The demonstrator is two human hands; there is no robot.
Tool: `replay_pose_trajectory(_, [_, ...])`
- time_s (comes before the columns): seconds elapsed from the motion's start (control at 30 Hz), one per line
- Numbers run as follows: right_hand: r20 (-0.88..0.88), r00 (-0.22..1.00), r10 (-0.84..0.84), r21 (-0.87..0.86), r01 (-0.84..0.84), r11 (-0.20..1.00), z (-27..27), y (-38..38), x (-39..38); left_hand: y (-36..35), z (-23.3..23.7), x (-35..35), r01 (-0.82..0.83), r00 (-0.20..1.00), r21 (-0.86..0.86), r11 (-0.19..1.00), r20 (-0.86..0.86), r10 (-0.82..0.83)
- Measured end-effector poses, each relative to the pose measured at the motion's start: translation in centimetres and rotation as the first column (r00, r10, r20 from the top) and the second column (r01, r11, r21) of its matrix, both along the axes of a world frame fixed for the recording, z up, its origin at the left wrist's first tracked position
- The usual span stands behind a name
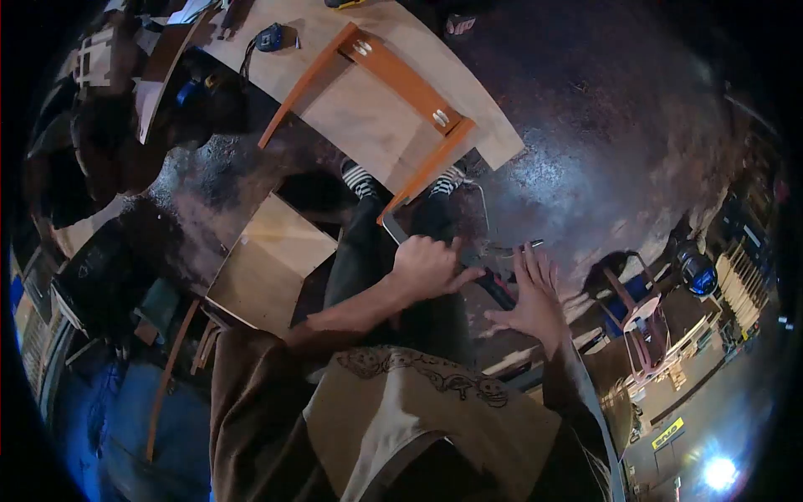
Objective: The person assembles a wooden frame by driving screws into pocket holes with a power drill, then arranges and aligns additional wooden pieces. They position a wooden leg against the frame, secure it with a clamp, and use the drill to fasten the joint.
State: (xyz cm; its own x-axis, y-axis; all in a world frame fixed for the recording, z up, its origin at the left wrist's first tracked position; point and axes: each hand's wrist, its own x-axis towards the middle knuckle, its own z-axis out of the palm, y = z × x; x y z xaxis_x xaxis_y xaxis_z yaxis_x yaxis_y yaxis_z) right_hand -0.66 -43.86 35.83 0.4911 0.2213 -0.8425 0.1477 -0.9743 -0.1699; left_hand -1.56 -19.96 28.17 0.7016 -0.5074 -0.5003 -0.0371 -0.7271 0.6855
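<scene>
My left hand (pixel 425 269) is closed around a dark tool with a black and red handle (pixel 497 289); a grey metal part (pixel 391 226) shows beyond my knuckles. I cannot tell what kind of tool it is. My right hand (pixel 535 299) is open beside the handle, fingers spread and palm toward it. A thin metal end (pixel 529 245) shows near its fingertips. Ahead of my hands, an orange-brown wooden frame (pixel 401 77) with pale oval fittings sits on a light wooden tabletop (pixel 493 125). One of its legs reaches toward me, close to the grey metal part.
A blue tape measure (pixel 269 38) lies on the tabletop. At my left stands an open plywood box (pixel 266 261). My striped feet (pixel 360 179) are under the tabletop edge. To the right are a wooden chair (pixel 646 330) and a dark machine with a blue face (pixel 698 269).
</scene>
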Motion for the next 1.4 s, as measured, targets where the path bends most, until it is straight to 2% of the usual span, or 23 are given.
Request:
replay_pose_trajectory(0.1, [0.069,0.996,-0.057,0.089,0.050,0.995,-2.5,-2.0,-0.5,-1.1,-0.6,0.5,-0.005,0.999,0.004,1.000,0.040,0.005])
replay_pose_trajectory(0.23, [0.019,0.997,-0.071,0.085,0.069,0.994,-2.9,-2.6,0.1,-1.6,-0.3,1.0,0.032,0.999,-0.004,0.999,0.003,-0.032])
replay_pose_trajectory(0.3, [-0.071,0.996,0.050,0.062,-0.046,0.997,-3.6,-3.2,0.2,-2.0,-0.5,1.1,0.028,1.000,-0.022,0.999,0.004,-0.027])
replay_pose_trajectory(0.37, [-0.106,0.994,0.042,0.102,-0.031,0.994,-4.6,-3.7,0.3,-2.4,-1.1,1.5,0.019,1.000,-0.041,0.999,0.015,-0.019])
replay_pose_trajectory(0.43, [-0.145,0.989,0.036,0.135,-0.016,0.991,-6.1,-4.5,-0.2,-2.9,-2.0,2.0,0.102,0.988,-0.085,0.991,0.121,-0.091])
replay_pose_trajectory(0.5, [-0.403,0.895,-0.191,0.131,0.263,0.956,-7.8,-5.8,-1.5,-3.5,-3.5,2.9,0.129,0.982,-0.109,0.986,0.151,-0.112])
replay_pose_trajectory(0.53, [-0.405,0.896,-0.185,0.131,0.257,0.958,-8.2,-6.4,-2.0,-3.7,-3.8,3.4,0.168,0.973,-0.134,0.977,0.182,-0.142])
replay_pose_trajectory(0.6, [-0.507,0.828,-0.239,0.250,0.407,0.878,-8.6,-7.6,-2.5,-4.3,-4.0,4.1,0.212,0.970,-0.099,0.972,0.139,-0.197])
replay_pose_trajectory(0.63, [-0.510,0.828,-0.231,0.250,0.399,0.882,-8.4,-8.2,-2.6,-4.6,-4.3,4.4,0.094,0.974,-0.197,0.976,0.223,-0.049])
replay_pose_trajectory(0.67, [-0.609,0.714,-0.344,0.198,0.557,0.806,-8.2,-8.7,-2.6,-4.6,-4.5,4.8,-0.013,0.950,-0.300,0.954,0.294,0.106])
replay_pose_trajectory(0.7, [-0.653,0.650,-0.388,0.169,0.625,0.762,-8.0,-9.0,-2.6,-4.3,-4.7,5.7,-0.189,0.862,-0.491,0.850,0.332,0.383])
replay_pose_trajectory(0.77, [-0.706,0.462,-0.538,0.076,0.804,0.590,-7.5,-9.7,-3.2,-1.9,-6.8,8.0,-0.443,0.644,-0.546,0.711,0.359,0.676])
replay_pose_trajectory(0.8, [-0.711,0.327,-0.622,0.020,0.894,0.448,-7.5,-9.9,-3.5,-0.8,-9.2,9.0,-0.605,0.550,-0.480,0.635,0.324,0.769])
replay_pose_trajectory(0.83, [-0.716,0.332,-0.614,0.027,0.892,0.451,-8.0,-10.3,-3.8,-0.2,-12.0,9.4,-0.748,0.437,-0.401,0.529,0.301,0.847])
replay_pose_trajectory(0.93, [-0.638,0.347,-0.688,0.183,0.936,0.302,-11.3,-12.4,-3.4,0.1,-19.1,9.2,-0.867,0.373,-0.260,0.426,0.228,0.899])
replay_pose_trajectory(1.0, [-0.183,0.746,-0.640,0.430,0.646,0.630,-14.9,-13.6,-1.7,0.7,-22.0,9.6,-0.884,0.288,-0.265,0.385,0.339,0.896])
replay_pose_trajectory(1.03, [-0.190,0.748,-0.636,0.438,0.644,0.628,-16.2,-13.9,-0.5,1.0,-22.6,9.9,-0.898,0.210,-0.271,0.345,0.426,0.880])
replay_pose_trajectory(1.1, [0.019,0.788,-0.615,0.349,0.571,0.743,-18.9,-14.3,2.5,2.9,-23.5,11.1,-0.893,0.213,-0.243,0.379,0.513,0.832])
replay_pose_trajectory(1.17, [0.031,0.756,-0.654,0.429,0.581,0.692,-20.3,-12.3,5.1,4.2,-23.5,13.3,-0.889,0.213,-0.213,0.405,0.590,0.779])
replay_pose_trajectory(1.23, [0.040,0.714,-0.699,0.501,0.591,0.633,-22.0,-10.6,6.5,5.1,-23.8,15.8,-0.766,0.300,-0.193,0.613,0.737,0.606])
replay_pose_trajectory(1.27, [-0.021,0.688,-0.725,0.542,0.617,0.570,-23.0,-9.9,7.1,5.3,-24.3,16.7,-0.766,0.298,-0.193,0.613,0.738,0.606])
replay_pose_trajectory(1.33, [-0.085,0.668,-0.740,0.569,0.642,0.514,-26.0,-8.2,7.7,5.3,-26.5,17.6,-0.657,0.458,0.089,0.749,0.836,0.302])
replay_pose_trajectory(1.4, [-0.072,0.605,-0.793,0.724,0.579,0.375,-30.1,-5.1,7.6,5.3,-29.8,17.3,-0.655,0.474,0.062,0.753,0.810,0.345])
